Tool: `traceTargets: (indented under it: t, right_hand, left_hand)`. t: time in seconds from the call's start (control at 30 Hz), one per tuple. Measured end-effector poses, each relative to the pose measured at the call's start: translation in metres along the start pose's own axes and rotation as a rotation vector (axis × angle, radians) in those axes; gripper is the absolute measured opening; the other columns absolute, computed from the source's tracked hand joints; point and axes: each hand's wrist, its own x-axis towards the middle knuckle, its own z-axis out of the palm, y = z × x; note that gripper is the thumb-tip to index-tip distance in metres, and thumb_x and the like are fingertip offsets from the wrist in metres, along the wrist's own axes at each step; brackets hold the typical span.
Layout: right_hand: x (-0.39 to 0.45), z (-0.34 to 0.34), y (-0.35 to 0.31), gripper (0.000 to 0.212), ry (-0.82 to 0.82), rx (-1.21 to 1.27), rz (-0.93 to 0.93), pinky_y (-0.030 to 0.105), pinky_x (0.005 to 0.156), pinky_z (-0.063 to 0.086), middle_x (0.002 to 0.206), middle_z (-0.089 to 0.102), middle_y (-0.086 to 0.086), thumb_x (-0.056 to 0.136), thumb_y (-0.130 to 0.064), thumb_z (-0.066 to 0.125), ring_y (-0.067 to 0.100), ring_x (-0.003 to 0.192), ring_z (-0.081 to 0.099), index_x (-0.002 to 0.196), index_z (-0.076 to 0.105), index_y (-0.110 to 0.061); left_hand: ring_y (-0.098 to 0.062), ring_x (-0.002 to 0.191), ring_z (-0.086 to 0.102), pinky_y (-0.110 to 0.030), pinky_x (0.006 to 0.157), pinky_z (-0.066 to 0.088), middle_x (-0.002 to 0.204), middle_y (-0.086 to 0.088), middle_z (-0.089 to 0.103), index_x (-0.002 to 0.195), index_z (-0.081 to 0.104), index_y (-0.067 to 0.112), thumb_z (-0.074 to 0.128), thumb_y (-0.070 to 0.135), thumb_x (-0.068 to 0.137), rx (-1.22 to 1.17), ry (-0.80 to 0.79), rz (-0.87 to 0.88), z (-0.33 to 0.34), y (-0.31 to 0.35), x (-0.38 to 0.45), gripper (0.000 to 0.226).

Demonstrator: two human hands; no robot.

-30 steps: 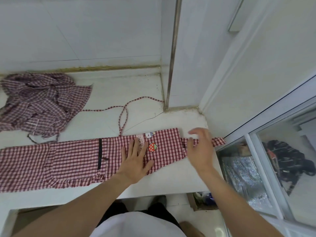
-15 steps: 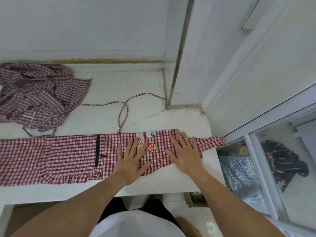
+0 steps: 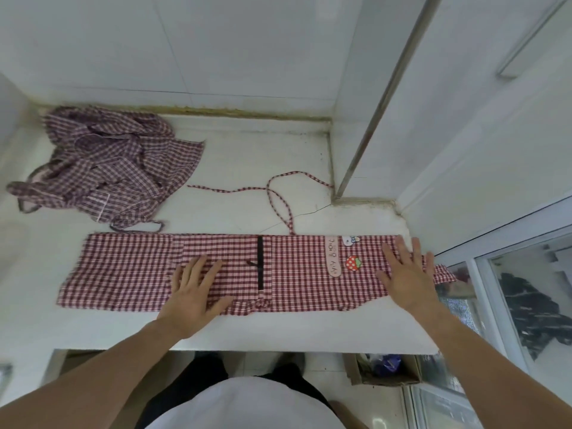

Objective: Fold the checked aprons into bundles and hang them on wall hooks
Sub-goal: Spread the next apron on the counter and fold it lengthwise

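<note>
A red checked apron [image 3: 300, 274] lies folded into a long flat strip across the white counter [image 3: 247, 329]. It carries a strawberry patch, a pink label and a black strip. Its thin tie [image 3: 278, 205] loops away toward the wall. My left hand [image 3: 195, 292] presses flat on the strip's left-middle part, fingers spread. My right hand [image 3: 408, 274] lies flat with spread fingers on the strip's right end, near the counter's corner. A second, purple checked apron [image 3: 108, 168] sits crumpled at the back left. No wall hooks are in view.
White tiled walls close the counter at the back and right, with a metal rail [image 3: 380, 97] running down to the corner. A glass door [image 3: 510, 305] stands at the right. A cardboard box [image 3: 383, 370] sits on the floor below the counter edge.
My left hand slid left along the strip, from beside the strawberry patch to past the black strip. My right hand came down flat on the strip's right end.
</note>
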Motion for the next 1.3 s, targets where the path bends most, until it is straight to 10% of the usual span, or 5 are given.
traceTargets:
  t: [0.13,0.5,0.67,1.0,1.3]
  right_hand:
    - [-0.022,-0.015,-0.080,0.059,0.297,0.259,-0.167,0.060,0.117,0.026,0.155,0.038,0.018,0.094,-0.039,0.040,0.038,0.146,0.027,0.144,0.046,-0.008]
    - [-0.088,0.042,-0.198,0.109,-0.044,0.015,-0.456,0.067,0.115,-0.006,0.166,-0.008,0.009,0.079,-0.093,0.018,0.033,0.152,-0.010,0.159,0.004,-0.019]
    - [-0.113,0.052,-0.189,0.094,0.004,-0.046,-0.472,0.067,0.114,0.012,0.165,0.016,0.011,0.087,-0.077,0.039,0.036,0.151,0.015,0.158,0.019,-0.020]
    - [-0.176,0.048,-0.207,0.072,0.175,0.055,-0.275,0.050,0.088,0.053,0.129,0.066,-0.002,0.060,-0.008,0.083,0.023,0.109,0.062,0.129,0.065,-0.023]
    - [-0.227,0.003,-0.227,0.066,-0.666,0.286,-0.124,0.035,0.099,0.043,0.134,0.060,0.013,0.096,-0.064,0.026,0.021,0.107,0.058,0.126,0.057,-0.014]
  left_hand:
    - [-0.025,0.142,-0.038,-0.054,0.117,-0.020,0.157,-0.011,-0.036,0.151,-0.027,0.020,-0.015,0.096,0.063,0.092,-0.140,0.009,-0.001,-0.004,-0.007,0.117]
    - [-0.034,0.145,-0.032,-0.064,0.112,-0.019,0.157,-0.021,-0.032,0.154,-0.022,0.016,0.018,0.101,0.068,0.139,-0.088,0.069,0.031,-0.007,-0.050,0.128]
    - [-0.034,0.144,-0.034,-0.058,0.110,-0.027,0.155,-0.018,-0.038,0.147,-0.037,0.023,0.058,0.043,0.093,0.249,-0.051,0.038,0.040,-0.006,-0.075,0.111]
    - [-0.031,0.108,0.067,-0.051,0.090,0.054,0.121,-0.011,0.069,0.119,0.071,0.013,0.083,-0.015,0.054,0.130,0.147,0.207,0.009,-0.071,-0.109,0.071]
    - [-0.015,0.091,0.061,-0.026,0.082,0.049,0.105,-0.001,0.066,0.106,0.062,0.014,0.045,0.037,0.103,0.021,-0.714,0.218,-0.057,-0.066,-0.116,0.029]
